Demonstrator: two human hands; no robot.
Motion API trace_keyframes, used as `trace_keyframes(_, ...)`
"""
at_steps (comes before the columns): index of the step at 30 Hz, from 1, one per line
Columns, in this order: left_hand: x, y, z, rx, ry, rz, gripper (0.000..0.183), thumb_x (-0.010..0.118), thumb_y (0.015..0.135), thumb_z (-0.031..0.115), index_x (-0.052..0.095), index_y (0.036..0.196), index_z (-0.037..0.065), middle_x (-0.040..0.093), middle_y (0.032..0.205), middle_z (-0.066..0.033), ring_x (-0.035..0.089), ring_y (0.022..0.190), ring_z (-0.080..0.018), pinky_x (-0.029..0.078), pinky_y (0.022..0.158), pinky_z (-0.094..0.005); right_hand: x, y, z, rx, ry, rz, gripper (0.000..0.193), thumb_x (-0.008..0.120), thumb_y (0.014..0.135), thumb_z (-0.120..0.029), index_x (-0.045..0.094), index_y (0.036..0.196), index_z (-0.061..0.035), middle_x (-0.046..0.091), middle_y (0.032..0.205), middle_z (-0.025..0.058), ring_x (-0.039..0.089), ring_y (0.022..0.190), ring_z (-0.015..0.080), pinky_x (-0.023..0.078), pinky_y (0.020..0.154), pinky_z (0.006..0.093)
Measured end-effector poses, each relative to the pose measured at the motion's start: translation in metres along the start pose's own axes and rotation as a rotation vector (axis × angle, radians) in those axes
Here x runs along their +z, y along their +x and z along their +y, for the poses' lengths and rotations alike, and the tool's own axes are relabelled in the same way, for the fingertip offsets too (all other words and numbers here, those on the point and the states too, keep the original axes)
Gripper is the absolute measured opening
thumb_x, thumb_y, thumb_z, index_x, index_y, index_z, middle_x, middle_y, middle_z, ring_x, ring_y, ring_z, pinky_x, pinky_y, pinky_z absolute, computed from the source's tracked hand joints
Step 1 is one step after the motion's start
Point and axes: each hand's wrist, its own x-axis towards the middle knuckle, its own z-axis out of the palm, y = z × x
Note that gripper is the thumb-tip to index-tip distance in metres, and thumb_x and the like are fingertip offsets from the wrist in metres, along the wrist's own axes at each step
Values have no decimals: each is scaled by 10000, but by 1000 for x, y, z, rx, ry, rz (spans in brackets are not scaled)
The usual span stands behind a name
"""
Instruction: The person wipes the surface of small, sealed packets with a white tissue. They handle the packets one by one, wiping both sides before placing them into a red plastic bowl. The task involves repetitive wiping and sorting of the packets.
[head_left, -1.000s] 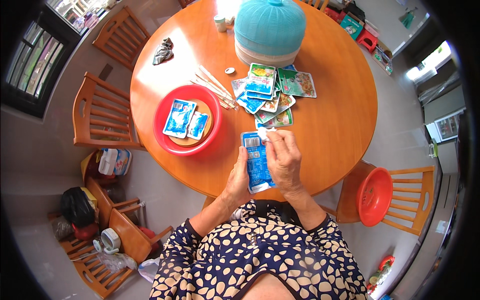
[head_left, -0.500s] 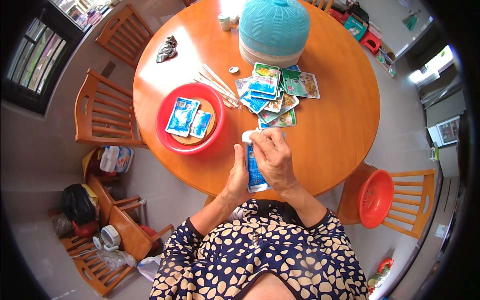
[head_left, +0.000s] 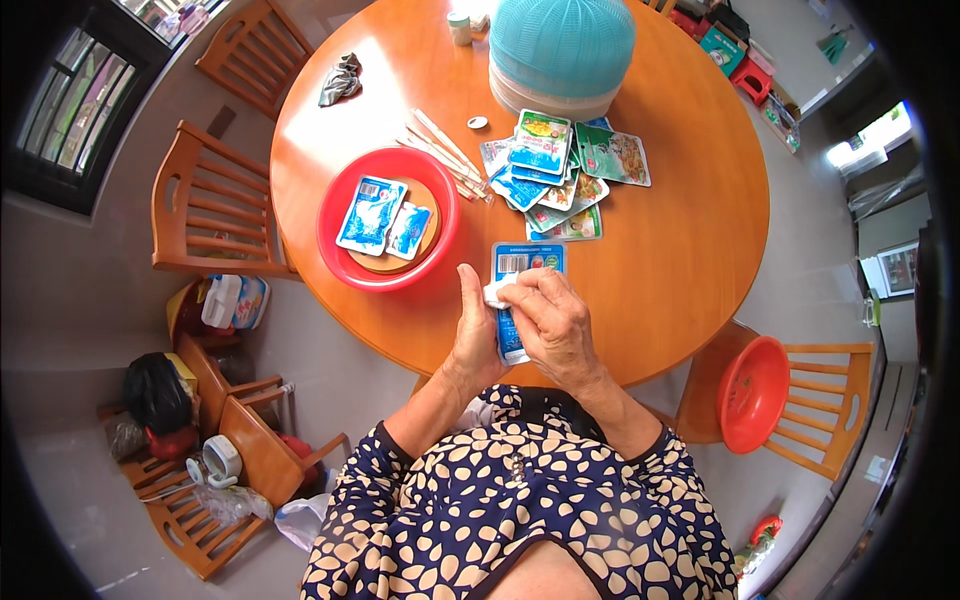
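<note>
A flat blue packet [head_left: 530, 258] with a barcode lies along my left hand [head_left: 477, 335], which supports it from beneath with the thumb raised at its left side. My right hand [head_left: 552, 325] pinches a small white wad [head_left: 496, 292], perhaps tissue or cloth, against the packet's middle. The packet's far end shows above my fingers and its near end below them. Beyond my hands lies a pile of green, blue and white food packets [head_left: 541, 140]. To the left, a red basin [head_left: 327, 245] holds two blue-and-white packets [head_left: 372, 215] on a round wooden board.
Several thin wrapped sticks [head_left: 440, 145] lie beside the basin. A blue domed food cover [head_left: 562, 45], a small jar [head_left: 460, 28], a white lid [head_left: 477, 123] and a dark crumpled bag [head_left: 341, 80] are on the round table [head_left: 680, 250]. A red bowl [head_left: 754, 395] sits on the right chair.
My right hand with the white wad has moved nearer to me along the blue packet. The packet's far end with its barcode, hidden before, now shows.
</note>
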Motion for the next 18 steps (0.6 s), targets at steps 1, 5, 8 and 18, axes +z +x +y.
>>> trace_keyframes(1, -1, 0, 1, 3, 10, -5, 920, 226, 863, 833, 502, 1323, 87, 602, 1209, -93, 625, 1098, -224, 545, 918, -395, -2, -2, 1, -12, 31, -25, 224, 687, 739, 36, 696, 938, -67, 604, 909, 56, 612, 847, 268, 517, 738, 385)
trace_keyframes(5, -3, 0, 2, 22, 22, -28, 899, 206, 874, 824, 515, 1284, 85, 633, 1134, -101, 660, 1013, -214, 578, 855, -369, -14, -12, 6, -108, 97, -174, 222, 694, 732, 18, 693, 932, -77, 612, 923, 43, 603, 848, 239, 502, 754, 361)
trace_keyframes(8, -13, 2, 0, 20, -100, -179, 889, 208, 912, 778, 468, 1349, 49, 620, 1210, -162, 650, 1060, -271, 560, 908, -424, -26, -15, 9, -165, 115, -312, 174, 675, 764, -2, 688, 918, -81, 611, 920, 32, 597, 855, 214, 499, 748, 354)
trace_keyframes(18, -15, -1, -3, -45, 13, -89, 672, 289, 1011, 595, 492, 1360, 58, 636, 1224, -167, 673, 1048, -271, 573, 899, -425, -73, -12, 9, -187, -38, -557, 174, 695, 766, -31, 670, 937, -51, 591, 903, 68, 618, 864, 240, 517, 730, 355)
